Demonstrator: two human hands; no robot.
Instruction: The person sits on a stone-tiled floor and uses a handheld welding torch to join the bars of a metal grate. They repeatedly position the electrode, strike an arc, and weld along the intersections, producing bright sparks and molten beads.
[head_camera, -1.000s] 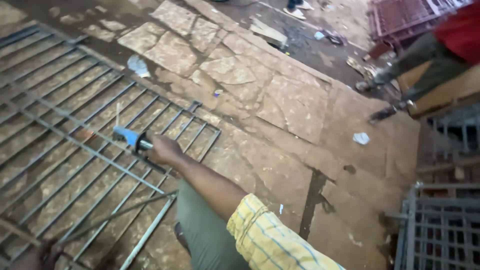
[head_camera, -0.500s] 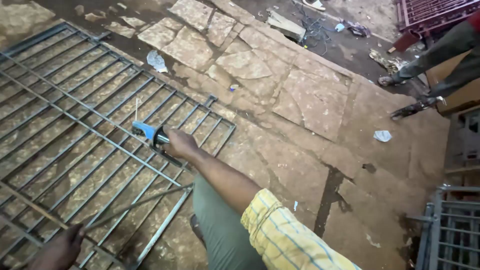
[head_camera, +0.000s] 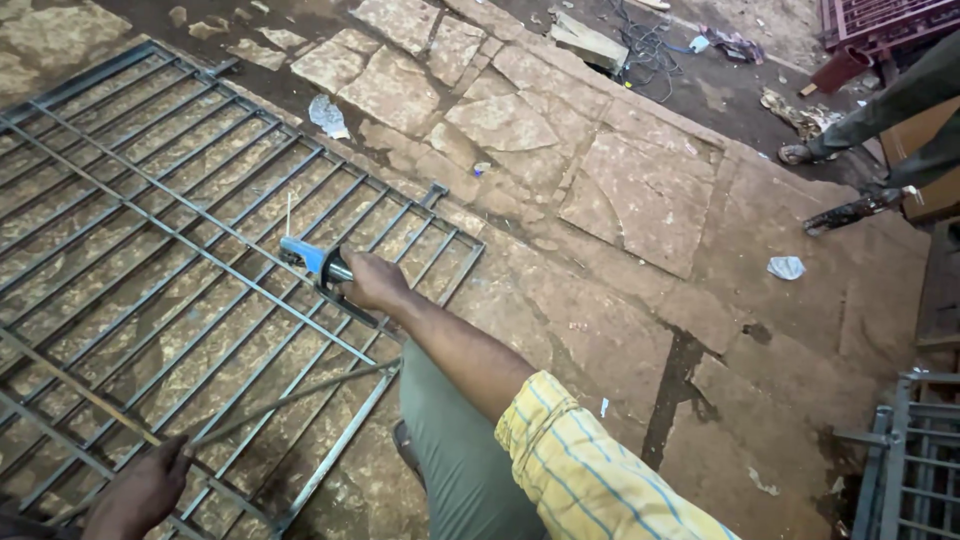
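While the metal grille (head_camera: 150, 270) lies flat on the stone-paved floor (head_camera: 640, 200), the entry runs as follows.

Right hand (head_camera: 375, 283): closed around the grip of a blue-headed electrode holder (head_camera: 315, 258), a thin rod (head_camera: 289, 213) standing up from its clamp. Holder sits over the grille's bars near the right-hand edge of the frame.

Left hand (head_camera: 140, 495): low in view, fingers curled over a loose steel bar (head_camera: 290, 400) that lies slantwise across the grille; how firm the grip is cannot be told.

Also present: scraps of paper (head_camera: 328, 115), tangled cable (head_camera: 650, 50), a second grille (head_camera: 910, 460) at right, another person's legs (head_camera: 880, 110) at top right.

Step judged in hand: positioning the rod tip on a joint of the grille. The next move, by judgement, calls for a steady lowering of the tip to the bar crossing, with the loose bar held firmly.
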